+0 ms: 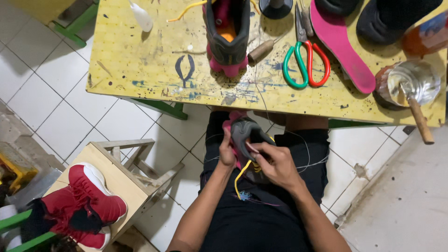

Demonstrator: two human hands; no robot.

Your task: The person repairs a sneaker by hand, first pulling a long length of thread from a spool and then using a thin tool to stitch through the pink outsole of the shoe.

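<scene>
Containers on the yellow desk (140, 60)

A small white plastic squeeze bottle (141, 16) lies near the far left edge; a clear, orange-tinted labelled bottle (427, 37) lies at the right edge.

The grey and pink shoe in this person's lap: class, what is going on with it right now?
A seated person holds a grey and pink shoe in their lap. The left hand steadies its side; the right hand pinches at it, where thin thread and a yellow lace trail. Its matching shoe stands on the yellow table beside scissors and a pink insole. A red shoe lies on a wooden stool.
</scene>
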